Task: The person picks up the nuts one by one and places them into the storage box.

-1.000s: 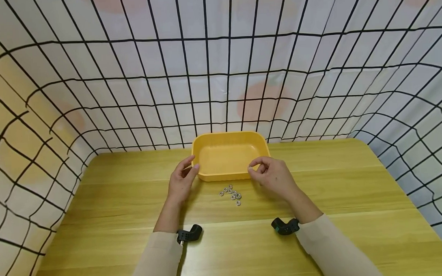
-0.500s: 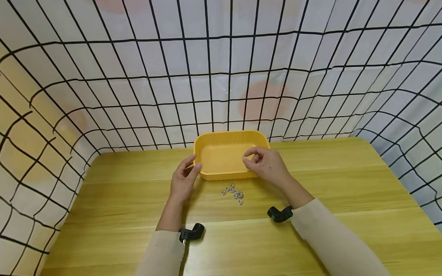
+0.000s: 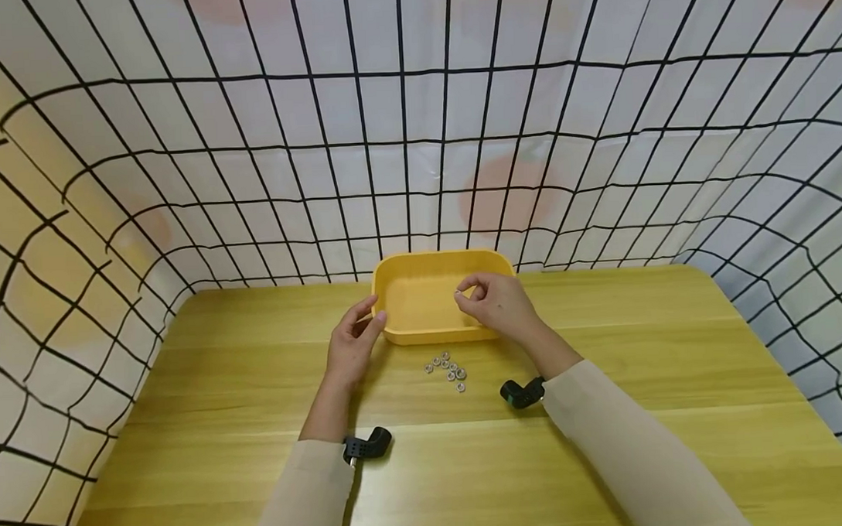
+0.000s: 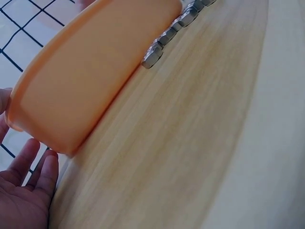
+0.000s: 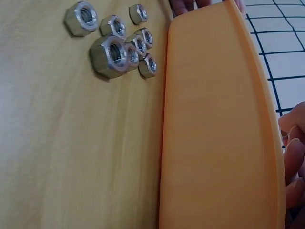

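Note:
A yellow plastic tray (image 3: 423, 336), orange-looking in the wrist views, stands at the back of the table. My left hand (image 3: 350, 351) grips its left end, with thumb and index finger at the rim. Over the right part of the tray, my right hand (image 3: 502, 306) pinches a small nut (image 3: 458, 293) between thumb and index finger; the fingers mostly hide it. Several metal hex nuts (image 3: 445, 364) lie loose on the table in front of the tray. One nut (image 5: 109, 56) looks larger than the others in the right wrist view.
The wood-grain table (image 3: 259, 408) extends around the tray on both sides and in front. A black wire grid (image 3: 417, 142) with white sheeting behind it rises past the back edge and along the sides. Both wrists wear black camera mounts (image 3: 368, 444).
My right hand has moved left and away from me, from the tray's front right rim to over its inside, still pinching the nut. The left hand stays at the tray's left end.

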Demonstrator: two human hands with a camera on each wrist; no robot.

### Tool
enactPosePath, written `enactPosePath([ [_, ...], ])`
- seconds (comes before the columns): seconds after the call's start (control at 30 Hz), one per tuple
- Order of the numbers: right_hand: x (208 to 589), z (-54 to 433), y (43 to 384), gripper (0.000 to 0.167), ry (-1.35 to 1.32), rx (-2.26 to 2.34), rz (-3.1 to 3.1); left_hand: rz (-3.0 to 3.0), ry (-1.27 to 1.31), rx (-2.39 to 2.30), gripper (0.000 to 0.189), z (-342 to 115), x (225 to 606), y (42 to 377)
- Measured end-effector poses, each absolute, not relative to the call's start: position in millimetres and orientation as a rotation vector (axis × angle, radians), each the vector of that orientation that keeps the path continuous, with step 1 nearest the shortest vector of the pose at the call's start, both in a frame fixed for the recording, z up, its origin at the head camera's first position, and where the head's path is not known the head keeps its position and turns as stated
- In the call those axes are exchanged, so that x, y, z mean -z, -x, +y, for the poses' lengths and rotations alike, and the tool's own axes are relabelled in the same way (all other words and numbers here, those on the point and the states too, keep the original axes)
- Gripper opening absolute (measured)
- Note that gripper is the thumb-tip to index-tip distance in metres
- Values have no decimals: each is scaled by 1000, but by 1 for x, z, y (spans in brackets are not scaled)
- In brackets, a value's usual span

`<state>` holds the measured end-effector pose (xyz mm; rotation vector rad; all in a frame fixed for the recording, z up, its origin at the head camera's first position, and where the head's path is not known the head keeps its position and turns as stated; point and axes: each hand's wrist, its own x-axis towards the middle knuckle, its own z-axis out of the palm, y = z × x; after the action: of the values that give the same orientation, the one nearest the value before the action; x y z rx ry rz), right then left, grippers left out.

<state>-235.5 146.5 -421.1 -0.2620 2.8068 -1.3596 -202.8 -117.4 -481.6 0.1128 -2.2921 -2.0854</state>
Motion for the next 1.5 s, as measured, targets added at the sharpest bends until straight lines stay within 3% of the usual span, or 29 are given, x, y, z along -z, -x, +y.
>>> enactPosePath([
  [0.57,427,131,263,19,236,1188,2813,-2313,-131,2082,47,-116,479,201],
  [1.5,431,129,269,24,203,1220,2839,-2309,-148,2067,44,-118,484,205],
])
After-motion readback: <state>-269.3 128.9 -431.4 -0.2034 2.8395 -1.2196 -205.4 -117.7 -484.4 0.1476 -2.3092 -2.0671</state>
